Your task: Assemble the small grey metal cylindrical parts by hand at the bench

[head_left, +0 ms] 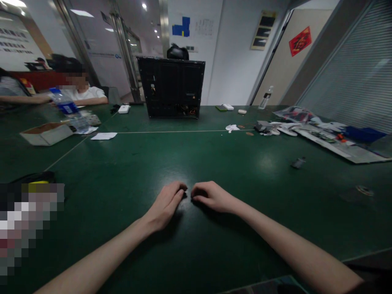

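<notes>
My left hand (167, 204) rests low over the green table (137, 159), its fingers bent and thumb drawn close to them. Facing it across a narrow gap is my right hand (212, 197), with fingers curled inward towards the thumb. A small dark patch shows at the fingertips of each hand. Whether these are small held parts or only shadow is hard to make out. The two hands do not touch each other.
Beyond the hands stands a black panel-like case (174, 87). At left are an open box (47, 134), a blue-capped bottle (65, 106), a white card (104, 136) and a seated person (88, 94). A board with parts (346, 153) and a small grey object (298, 163) lie right.
</notes>
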{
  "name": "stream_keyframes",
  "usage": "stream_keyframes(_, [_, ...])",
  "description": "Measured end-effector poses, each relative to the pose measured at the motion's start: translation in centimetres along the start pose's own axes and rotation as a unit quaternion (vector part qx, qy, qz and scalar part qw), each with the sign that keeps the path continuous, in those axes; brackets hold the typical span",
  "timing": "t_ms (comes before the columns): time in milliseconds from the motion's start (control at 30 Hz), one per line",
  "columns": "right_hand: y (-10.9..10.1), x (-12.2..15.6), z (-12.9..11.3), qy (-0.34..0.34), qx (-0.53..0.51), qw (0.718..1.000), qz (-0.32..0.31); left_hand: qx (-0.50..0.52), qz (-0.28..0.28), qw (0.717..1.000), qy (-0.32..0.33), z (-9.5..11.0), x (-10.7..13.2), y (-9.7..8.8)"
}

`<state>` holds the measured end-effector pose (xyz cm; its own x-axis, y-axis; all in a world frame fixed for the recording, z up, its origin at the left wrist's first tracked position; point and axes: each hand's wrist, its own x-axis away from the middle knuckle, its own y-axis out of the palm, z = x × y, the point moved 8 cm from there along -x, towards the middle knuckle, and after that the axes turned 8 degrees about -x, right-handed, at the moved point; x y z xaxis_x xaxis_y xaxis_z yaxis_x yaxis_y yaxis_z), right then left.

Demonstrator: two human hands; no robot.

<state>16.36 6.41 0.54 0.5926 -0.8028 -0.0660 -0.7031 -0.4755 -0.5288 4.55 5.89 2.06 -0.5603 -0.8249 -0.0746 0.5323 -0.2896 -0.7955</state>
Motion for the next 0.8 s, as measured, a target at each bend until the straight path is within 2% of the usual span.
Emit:
stream_keyframes(67, [0.1, 0.1, 1.1, 0.027, -0.144, 0.989, 0.02, -0.006, -0.001, 1.0, 0.002, 0.0, 0.0, 0.0])
stream_keyframes(167, [0.5, 0.1, 2.2, 0.058, -0.33, 0.941, 0.042, -0.013, -0.003, 1.0, 0.01, 0.1, -0.1, 0.2])
stream_keyframes(300, [0.9, 0.0, 2.7, 0.062, -0.456, 0.886, 0.057, -0.02, -0.007, 1.0, 0.007, 0.1, -0.2, 0.2])
stream_keyframes(400, [1.1, 0.1, 2.8, 0.066, -0.513, 0.854, 0.06, -0.022, -0.011, 1.0, 0.004, 0.1, -0.2, 0.2])
stream_keyframes(500, [1.3, 0.1, 2.6, 0.066, -0.545, 0.834, 0.058, -0.025, -0.014, 1.0, 0.005, 0.3, -0.2, 0.2])
stream_keyframes(800, [1.4, 0.2, 2.3, 0.078, -0.571, 0.815, 0.059, -0.023, -0.007, 1.0, 0.016, 0.4, -0.3, 0.2])
